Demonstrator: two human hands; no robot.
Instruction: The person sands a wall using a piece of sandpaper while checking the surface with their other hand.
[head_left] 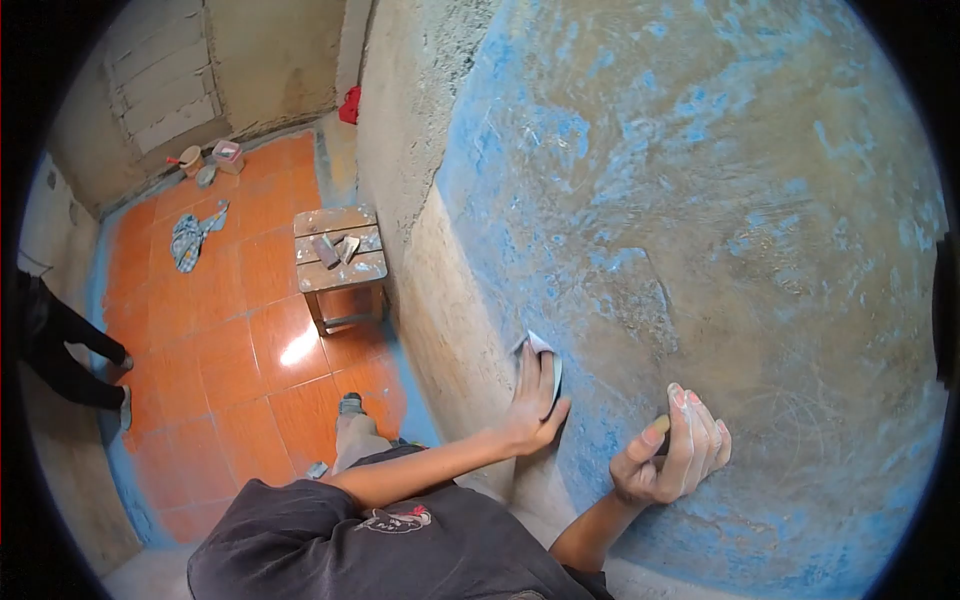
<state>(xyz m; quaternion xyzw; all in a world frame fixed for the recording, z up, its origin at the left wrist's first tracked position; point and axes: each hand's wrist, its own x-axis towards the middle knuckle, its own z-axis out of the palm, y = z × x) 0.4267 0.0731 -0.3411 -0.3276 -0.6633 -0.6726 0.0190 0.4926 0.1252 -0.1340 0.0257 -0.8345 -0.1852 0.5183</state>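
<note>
My left hand [535,408] presses a folded piece of sandpaper [541,343] flat against the wall, its fingers stretched over the sheet. Pale faces of the sheet show past the fingertips and beside the fingers. The wall [790,330] is grey-brown with patchy, worn blue paint and scratch marks. To the right, my right hand [675,452] is raised close to the wall with its fingers loosely bent and the thumb apart. Whitish dust coats its fingertips, and I see nothing held in it. Whether it touches the wall I cannot tell.
Left of me, a wooden stool [340,222] carries a few small blocks [327,250]. A checkered cloth [190,240] lies on the orange tiled floor [210,365]. Small tubs [228,156] stand by the far wall. Another person's legs [75,345] show at the left edge.
</note>
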